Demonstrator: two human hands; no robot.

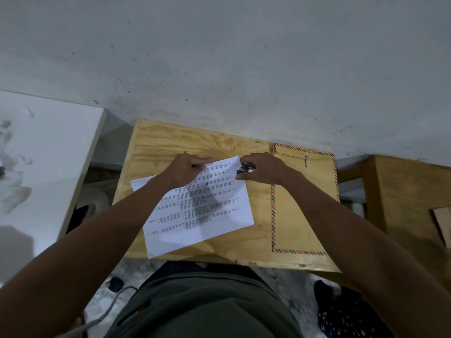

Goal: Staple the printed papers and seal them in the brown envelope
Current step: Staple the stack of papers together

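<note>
A: Lying on the table (170,140), tilted, long axis running from near-left to far-right: papers (219,215). Far-right corner pointing toward the wall (219,57).

B: Pressing down on the far-left part of the sheets, fingers curled, closed on the papers' far edge: left hand (186,170).

A: Closing around a small dark stapler (245,168) at that far-right corner: right hand (263,168). Biting onto the corner or merely touching it — cannot tell.

B: Resting flat along the table's right side, long axis running near to far, flap end pointing at the wall: envelope (305,211). Striped border nearly meeting the table's right edge; far end reaching the back edge.

A: Lying just beside the papers' right edge, not overlapping, a narrow strip of bare wood showing between them.

B: Overhanging slightly at the near-left, papers' near corner sitting right at the table's front edge.

A: Showing open wood at the far-left and in the near middle of the table. Little spare room elsewhere.

B: Butting against the wall at the back. Flanking on the left, across a dark gap: white surface (48,154). Standing on the right, close by: wooden bench (402,191).

A: Reaching in from the near edge over the lap, both forearms angling inward toward the papers' far edge.
</note>
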